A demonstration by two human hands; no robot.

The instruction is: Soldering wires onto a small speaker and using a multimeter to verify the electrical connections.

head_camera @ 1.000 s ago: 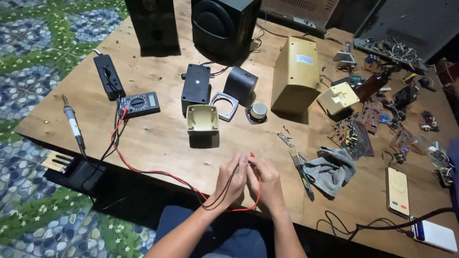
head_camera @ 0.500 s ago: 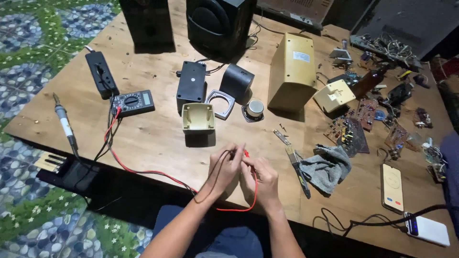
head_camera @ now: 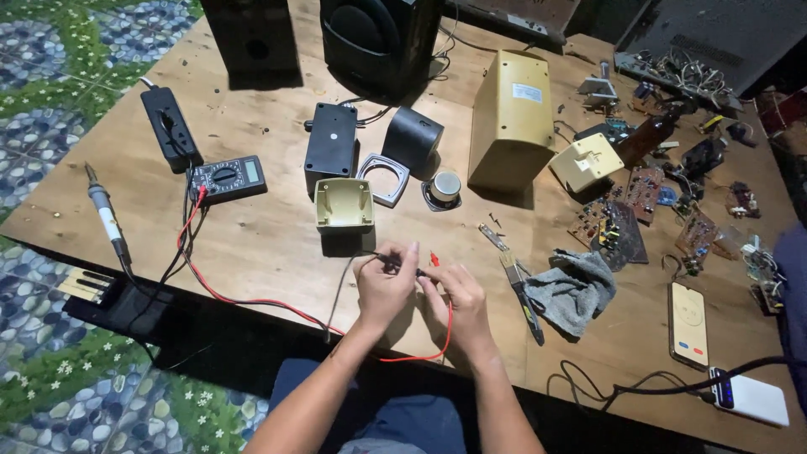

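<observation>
Head view: left hand [head_camera: 382, 290] fingers pinch a thin black probe [head_camera: 395, 261]; right hand [head_camera: 458, 303] fingers grip its red-tipped probe [head_camera: 435, 259], just before a small square cream plastic box [head_camera: 344, 204].

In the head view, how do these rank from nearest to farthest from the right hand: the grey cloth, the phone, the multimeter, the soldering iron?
From the right hand:
1. Grey cloth, just to its right on the table.
2. Phone, farther right, near the table edge.
3. Multimeter, far left, beyond the left hand.
4. Soldering iron, at the left table edge.
</observation>
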